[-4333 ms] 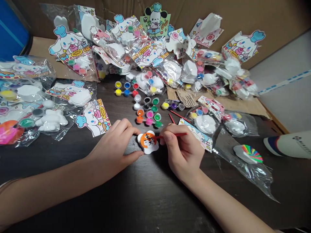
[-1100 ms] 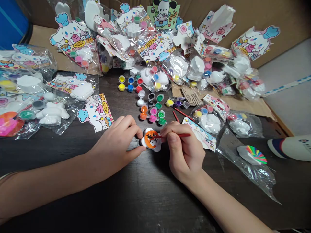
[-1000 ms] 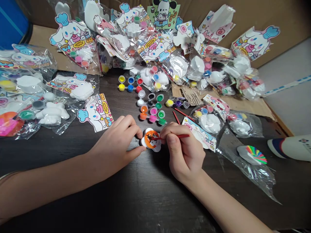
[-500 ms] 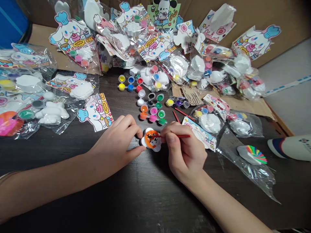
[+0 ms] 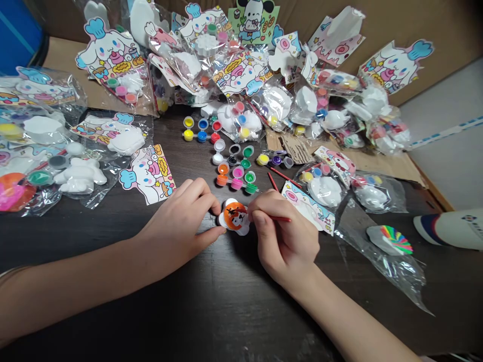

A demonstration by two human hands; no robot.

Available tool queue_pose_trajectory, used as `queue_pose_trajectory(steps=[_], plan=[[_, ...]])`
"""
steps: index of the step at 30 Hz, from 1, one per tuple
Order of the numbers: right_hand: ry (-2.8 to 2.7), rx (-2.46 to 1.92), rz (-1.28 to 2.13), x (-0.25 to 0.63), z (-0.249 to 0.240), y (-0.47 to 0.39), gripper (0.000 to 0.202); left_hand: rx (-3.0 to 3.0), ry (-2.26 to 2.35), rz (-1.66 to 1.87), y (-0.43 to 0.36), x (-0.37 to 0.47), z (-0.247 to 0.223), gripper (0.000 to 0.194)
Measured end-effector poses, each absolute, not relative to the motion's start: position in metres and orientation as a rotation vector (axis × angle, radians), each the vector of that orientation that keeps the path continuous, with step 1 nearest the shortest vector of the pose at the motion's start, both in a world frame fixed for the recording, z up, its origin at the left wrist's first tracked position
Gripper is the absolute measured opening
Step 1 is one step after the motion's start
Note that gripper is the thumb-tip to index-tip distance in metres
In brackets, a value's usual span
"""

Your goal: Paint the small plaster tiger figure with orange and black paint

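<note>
A small white plaster figurine (image 5: 234, 219) lies on the dark table, its face painted orange and white with black marks. The thumb and forefinger of my left hand (image 5: 196, 213) grip its left edge. My right hand (image 5: 286, 236) pinches a red-handled paintbrush (image 5: 279, 218) just right of the figurine. The brush tip reaches over the orange face; whether it touches cannot be made out. Just behind the figurine stand open paint pots, among them an orange pot (image 5: 222, 177), a pink pot (image 5: 237, 183) and a black pot (image 5: 232, 160).
Bagged plaster kits (image 5: 241, 120) crowd the back of the table. At right lie a rainbow-striped plaster piece (image 5: 394, 240) on a plastic bag (image 5: 392, 276) and a paper cup (image 5: 449, 229) on its side. Two spare red brushes (image 5: 286, 177) lie near a purple pot (image 5: 276, 160).
My right hand has shifted slightly, and the brush handle now slopes down to the right instead of lying nearly level. My left hand stays on the figurine.
</note>
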State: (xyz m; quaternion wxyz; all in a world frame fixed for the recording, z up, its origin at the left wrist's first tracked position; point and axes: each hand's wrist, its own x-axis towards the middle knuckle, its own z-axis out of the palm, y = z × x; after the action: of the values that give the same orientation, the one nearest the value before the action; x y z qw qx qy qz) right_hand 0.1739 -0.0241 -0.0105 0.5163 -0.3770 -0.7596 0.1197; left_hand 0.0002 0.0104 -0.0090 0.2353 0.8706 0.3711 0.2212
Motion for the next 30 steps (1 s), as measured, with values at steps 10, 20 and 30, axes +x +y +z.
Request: queue_pose_trajectory(steps=[10, 20, 30], plan=[[-1.846, -0.861, 0.243, 0.1723, -0.0088, -0.0238, 0.019, 2.381, 1.023, 0.590, 0.0110, -0.0004, -0.0094, 0.011], [-1.821, -0.860, 0.346, 0.1724, -0.0108, -0.0254, 0.021, 2.372, 1.028, 0.569, 0.0113, -0.0009, -0.0088, 0.010], [-1.773, -0.890, 0.342, 0.1724, -0.0097, -0.0263, 0.018, 2.395, 1.024, 0.532, 0.0113, -0.0021, -0.0062, 0.008]])
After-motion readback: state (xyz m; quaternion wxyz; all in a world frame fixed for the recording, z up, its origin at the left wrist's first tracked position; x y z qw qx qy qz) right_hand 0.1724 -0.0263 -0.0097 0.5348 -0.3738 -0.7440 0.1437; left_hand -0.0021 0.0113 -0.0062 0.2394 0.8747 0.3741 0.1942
